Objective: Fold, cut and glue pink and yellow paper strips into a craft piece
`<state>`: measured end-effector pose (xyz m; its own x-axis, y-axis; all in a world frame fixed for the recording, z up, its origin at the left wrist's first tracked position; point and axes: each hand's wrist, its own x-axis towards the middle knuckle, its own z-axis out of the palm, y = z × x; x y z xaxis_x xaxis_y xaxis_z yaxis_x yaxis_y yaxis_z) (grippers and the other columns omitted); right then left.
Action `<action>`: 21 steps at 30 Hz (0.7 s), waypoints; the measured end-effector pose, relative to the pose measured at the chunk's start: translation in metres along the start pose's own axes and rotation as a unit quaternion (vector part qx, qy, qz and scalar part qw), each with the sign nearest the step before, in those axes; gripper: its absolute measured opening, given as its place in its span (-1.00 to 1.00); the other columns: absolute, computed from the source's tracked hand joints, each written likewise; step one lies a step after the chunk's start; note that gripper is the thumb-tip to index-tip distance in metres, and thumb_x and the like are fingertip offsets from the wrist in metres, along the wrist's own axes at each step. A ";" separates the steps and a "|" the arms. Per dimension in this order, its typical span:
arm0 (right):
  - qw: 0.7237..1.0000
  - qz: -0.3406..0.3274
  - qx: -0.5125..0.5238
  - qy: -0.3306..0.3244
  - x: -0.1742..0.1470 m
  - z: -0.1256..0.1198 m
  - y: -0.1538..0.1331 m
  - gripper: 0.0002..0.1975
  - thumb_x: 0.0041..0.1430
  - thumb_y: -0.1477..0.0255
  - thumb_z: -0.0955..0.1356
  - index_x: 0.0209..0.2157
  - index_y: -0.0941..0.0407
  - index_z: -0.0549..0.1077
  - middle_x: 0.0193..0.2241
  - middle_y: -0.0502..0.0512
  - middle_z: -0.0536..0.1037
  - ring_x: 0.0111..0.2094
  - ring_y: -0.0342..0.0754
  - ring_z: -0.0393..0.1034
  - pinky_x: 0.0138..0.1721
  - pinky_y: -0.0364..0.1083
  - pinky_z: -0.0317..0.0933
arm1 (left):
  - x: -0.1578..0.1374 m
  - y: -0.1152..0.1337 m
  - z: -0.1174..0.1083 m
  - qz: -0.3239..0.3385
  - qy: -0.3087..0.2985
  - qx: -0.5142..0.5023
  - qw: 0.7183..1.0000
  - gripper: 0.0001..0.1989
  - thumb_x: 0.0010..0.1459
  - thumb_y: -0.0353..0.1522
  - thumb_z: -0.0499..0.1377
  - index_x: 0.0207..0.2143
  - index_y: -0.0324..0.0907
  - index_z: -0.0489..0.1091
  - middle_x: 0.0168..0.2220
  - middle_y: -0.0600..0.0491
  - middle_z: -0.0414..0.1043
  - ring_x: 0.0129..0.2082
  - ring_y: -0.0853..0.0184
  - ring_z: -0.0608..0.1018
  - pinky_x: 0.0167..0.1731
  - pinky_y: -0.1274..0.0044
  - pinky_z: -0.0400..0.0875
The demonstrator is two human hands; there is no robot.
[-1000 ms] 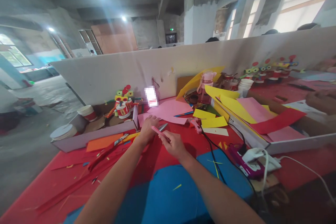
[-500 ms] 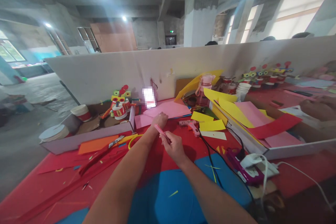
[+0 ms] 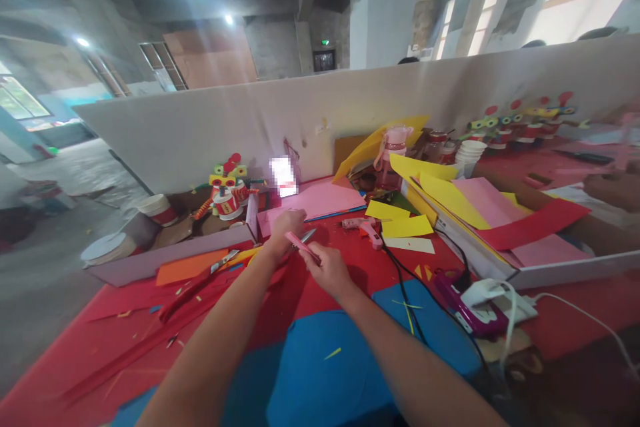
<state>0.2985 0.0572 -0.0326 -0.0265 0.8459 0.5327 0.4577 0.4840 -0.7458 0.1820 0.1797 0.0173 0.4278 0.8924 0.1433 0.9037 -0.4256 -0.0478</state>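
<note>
My right hand (image 3: 329, 271) is closed with thumb and fingers pinching a narrow pink paper strip (image 3: 296, 240). The strip points up and left toward my left hand (image 3: 289, 225), which is over the near edge of the pink paper sheets (image 3: 325, 197). Blur and angle hide my left fingers, so their grip is unclear. Between the hands shows a pointed metal blade (image 3: 311, 235); its other end is hidden, and I cannot tell whether a hand holds it. A pink glue gun (image 3: 364, 228) lies to the right, beside yellow paper pieces (image 3: 407, 226).
At left, a shallow box (image 3: 170, 260) holds paper cups and a cup robot figure (image 3: 227, 193). A utility knife (image 3: 225, 260) lies on orange paper (image 3: 193, 268). At right are a box of coloured paper (image 3: 555, 271), a purple power strip (image 3: 467, 307) and cords. A white partition (image 3: 210, 117) stands behind.
My left hand has shifted left and toward me, off the pink sheets' middle. A metal blade now shows between my hands. My right hand still holds the pink strip. The view has tilted slightly.
</note>
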 end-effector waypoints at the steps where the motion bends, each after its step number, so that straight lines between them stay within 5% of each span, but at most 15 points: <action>1: 1.000 0.011 0.003 0.012 0.001 0.001 0.002 -0.77 0.28 0.25 0.23 -0.35 0.06 0.41 -0.51 0.06 0.52 -0.48 -0.06 0.40 -0.42 -0.15 0.15 | -0.015 -0.010 -0.006 -0.003 -0.005 0.000 1.000 -0.71 0.25 -0.42 -0.01 -0.19 -0.22 0.51 -0.19 -0.14 0.54 -0.14 0.23 0.55 -0.16 0.47 0.35; 5: 0.993 0.070 0.032 0.088 0.004 0.004 0.014 -0.69 0.22 0.26 0.27 -0.06 0.12 0.35 -0.25 0.24 0.58 -0.25 0.07 0.49 -0.28 -0.08 0.26 | -0.079 -0.034 -0.021 -0.041 -0.055 -0.021 0.997 -0.73 0.23 -0.35 0.01 -0.34 -0.21 0.51 -0.29 -0.10 0.52 -0.25 0.23 0.55 -0.23 0.47 0.34; 9: 0.987 0.129 0.093 0.038 0.006 0.005 0.026 -0.71 0.28 0.18 0.18 -0.33 0.08 0.35 -0.56 0.05 0.52 -0.49 -0.04 0.43 -0.43 -0.13 0.23 | -0.120 -0.029 -0.015 -0.026 -0.040 -0.069 0.997 -0.75 0.12 -0.27 0.17 -0.16 -0.17 0.44 -0.15 -0.07 0.43 -0.14 0.23 0.50 -0.18 0.48 0.33; 16: 0.951 0.208 0.227 0.004 0.005 0.006 0.025 -0.57 0.16 0.01 0.22 -0.34 0.11 0.38 -0.61 -0.05 0.45 -0.75 -0.22 0.15 -0.74 -0.23 -0.03 | -0.108 -0.020 0.014 -0.033 -0.019 -0.070 0.997 -0.75 0.11 -0.57 0.03 -0.23 -0.20 0.43 -0.23 -0.07 0.45 -0.17 0.24 0.49 -0.15 0.47 0.33; 21: 0.908 0.259 0.327 -0.035 0.006 0.003 0.014 -0.55 0.00 0.00 0.34 -0.36 0.14 0.39 -0.63 -0.06 0.46 -0.73 -0.25 0.20 -0.73 -0.26 0.04 | -0.093 -0.021 0.017 -0.061 0.159 -0.162 0.972 -0.73 0.24 -0.48 -0.03 -0.16 -0.19 0.45 -0.04 -0.12 0.45 0.00 0.21 0.42 0.02 0.41 0.28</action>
<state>0.3021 0.0693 -0.0412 -0.0242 0.9992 0.0328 -0.1999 0.0273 -0.9794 0.1231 0.1079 -0.0118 0.2443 0.8694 0.4295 0.8715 -0.3911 0.2959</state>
